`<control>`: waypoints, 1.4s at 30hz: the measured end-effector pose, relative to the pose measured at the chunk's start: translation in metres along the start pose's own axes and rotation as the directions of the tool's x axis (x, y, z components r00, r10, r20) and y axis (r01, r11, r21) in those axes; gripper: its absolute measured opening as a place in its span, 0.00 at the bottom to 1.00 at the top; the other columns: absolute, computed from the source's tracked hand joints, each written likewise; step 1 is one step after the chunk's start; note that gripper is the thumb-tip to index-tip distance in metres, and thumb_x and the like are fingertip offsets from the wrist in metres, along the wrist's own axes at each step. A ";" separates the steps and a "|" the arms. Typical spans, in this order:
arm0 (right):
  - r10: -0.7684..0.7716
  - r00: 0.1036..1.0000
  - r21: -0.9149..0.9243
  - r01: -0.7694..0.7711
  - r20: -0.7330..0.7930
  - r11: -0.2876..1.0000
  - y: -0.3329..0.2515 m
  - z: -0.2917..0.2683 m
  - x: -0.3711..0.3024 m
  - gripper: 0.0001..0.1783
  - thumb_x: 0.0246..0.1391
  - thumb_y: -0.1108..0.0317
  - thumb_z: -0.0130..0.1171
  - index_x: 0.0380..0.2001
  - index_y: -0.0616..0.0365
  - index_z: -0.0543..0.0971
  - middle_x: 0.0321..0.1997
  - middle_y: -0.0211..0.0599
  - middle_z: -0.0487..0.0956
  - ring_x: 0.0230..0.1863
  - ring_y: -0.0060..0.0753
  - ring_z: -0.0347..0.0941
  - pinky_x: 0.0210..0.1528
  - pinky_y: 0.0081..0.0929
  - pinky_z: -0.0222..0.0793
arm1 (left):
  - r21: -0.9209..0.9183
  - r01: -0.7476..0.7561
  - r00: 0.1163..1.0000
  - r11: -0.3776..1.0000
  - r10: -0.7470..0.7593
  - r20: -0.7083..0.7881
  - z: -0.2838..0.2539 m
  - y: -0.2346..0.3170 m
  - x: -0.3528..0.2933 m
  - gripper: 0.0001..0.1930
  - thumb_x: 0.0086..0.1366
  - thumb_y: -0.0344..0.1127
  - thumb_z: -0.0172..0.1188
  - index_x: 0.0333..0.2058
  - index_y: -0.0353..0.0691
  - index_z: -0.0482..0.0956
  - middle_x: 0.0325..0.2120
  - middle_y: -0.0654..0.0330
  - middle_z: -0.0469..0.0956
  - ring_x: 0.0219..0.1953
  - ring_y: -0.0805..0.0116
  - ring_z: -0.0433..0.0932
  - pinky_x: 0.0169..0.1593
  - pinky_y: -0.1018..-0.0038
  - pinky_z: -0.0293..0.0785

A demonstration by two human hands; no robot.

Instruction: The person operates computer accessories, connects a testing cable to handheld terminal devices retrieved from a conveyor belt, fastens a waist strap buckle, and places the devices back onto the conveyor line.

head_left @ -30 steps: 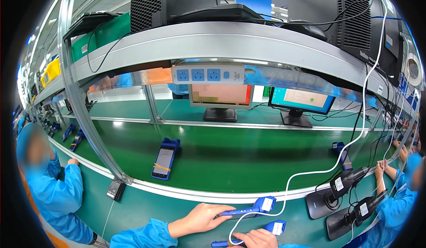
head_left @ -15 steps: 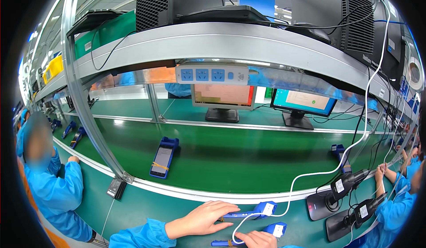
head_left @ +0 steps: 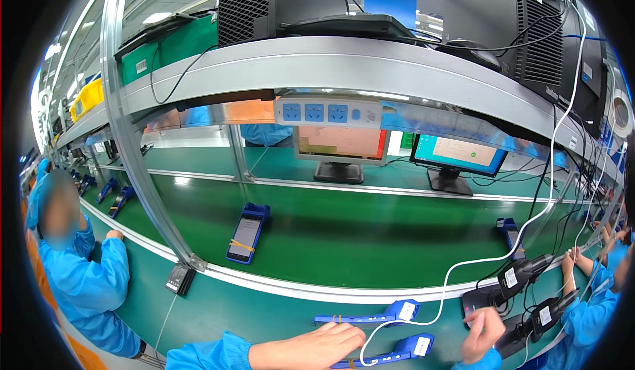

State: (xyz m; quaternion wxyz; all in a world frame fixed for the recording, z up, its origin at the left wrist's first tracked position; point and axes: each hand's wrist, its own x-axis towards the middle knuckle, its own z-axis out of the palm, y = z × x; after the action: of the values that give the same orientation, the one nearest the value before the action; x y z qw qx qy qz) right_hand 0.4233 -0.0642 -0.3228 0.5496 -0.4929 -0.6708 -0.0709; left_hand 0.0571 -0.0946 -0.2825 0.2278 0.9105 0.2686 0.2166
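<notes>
Two blue handheld terminals with yellowish bands lie edge-on on the near bench. My left hand (head_left: 317, 347) is closed over the left part of the nearer terminal (head_left: 400, 350); its thumb is hidden. Just beyond lies the farther terminal (head_left: 370, 318), which neither hand touches. A white cable (head_left: 452, 274) loops down to the nearer terminal's side beside my left fingertips; where it ends is hard to make out. My right hand (head_left: 483, 335) is raised at the right, fingers loosely bent, with nothing visible in them. It is close to a black scanner stand (head_left: 473, 298).
Black scanners (head_left: 522, 272) with tangled cables stand at the right. A green belt (head_left: 317, 237) behind a metal rail carries a banded terminal (head_left: 246, 233) and others. A metal post (head_left: 142, 151) and a shelf edge (head_left: 331, 65) frame the bench. People in blue sleeves work on both sides.
My right hand has left the white cable at the nearer terminal and moved right toward the scanner stand. My left hand has come nearer, from the farther terminal onto the nearer one.
</notes>
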 end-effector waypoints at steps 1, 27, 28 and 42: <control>0.066 0.998 -0.065 -0.066 -0.002 0.996 0.015 -0.005 0.002 0.08 0.62 0.75 0.57 0.28 0.64 0.77 0.25 0.44 0.77 0.27 0.47 0.74 0.32 0.40 0.66 | 0.004 0.017 0.999 1.000 -0.017 0.029 0.004 -0.001 -0.002 0.27 0.70 0.50 0.67 0.54 0.32 0.73 0.49 0.44 0.75 0.52 0.43 0.74 0.58 0.55 0.69; 0.429 0.903 -0.039 -0.430 -0.036 0.902 0.185 -0.027 -0.029 0.25 0.67 0.83 0.56 0.65 0.75 0.68 0.53 0.55 0.85 0.52 0.39 0.86 0.55 0.33 0.78 | 0.046 0.148 0.980 0.988 -0.152 0.130 0.055 -0.004 -0.006 0.19 0.68 0.33 0.58 0.57 0.40 0.75 0.26 0.43 0.82 0.27 0.38 0.83 0.30 0.46 0.78; 0.413 0.911 -0.035 -0.413 -0.017 0.910 0.176 -0.024 -0.031 0.24 0.66 0.84 0.55 0.64 0.75 0.69 0.52 0.55 0.85 0.51 0.39 0.86 0.54 0.32 0.79 | 0.027 0.131 0.985 0.991 -0.133 0.108 0.053 -0.003 -0.008 0.18 0.69 0.33 0.58 0.56 0.40 0.75 0.26 0.43 0.82 0.27 0.38 0.83 0.30 0.46 0.78; 0.448 0.892 -0.187 -0.431 0.061 0.883 0.112 -0.001 -0.042 0.29 0.56 0.87 0.55 0.62 0.74 0.72 0.40 0.60 0.86 0.44 0.56 0.87 0.45 0.39 0.80 | -0.014 0.170 0.978 0.985 -0.167 0.124 0.039 -0.005 -0.023 0.13 0.73 0.35 0.56 0.54 0.43 0.76 0.30 0.41 0.83 0.31 0.35 0.83 0.34 0.43 0.77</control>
State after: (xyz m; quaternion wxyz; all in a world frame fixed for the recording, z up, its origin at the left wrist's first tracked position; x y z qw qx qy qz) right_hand 0.5031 -0.0328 -0.4060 0.4725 -0.6799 -0.5603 0.0246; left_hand 0.0572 -0.1160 -0.3227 0.2725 0.8931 0.3277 0.1437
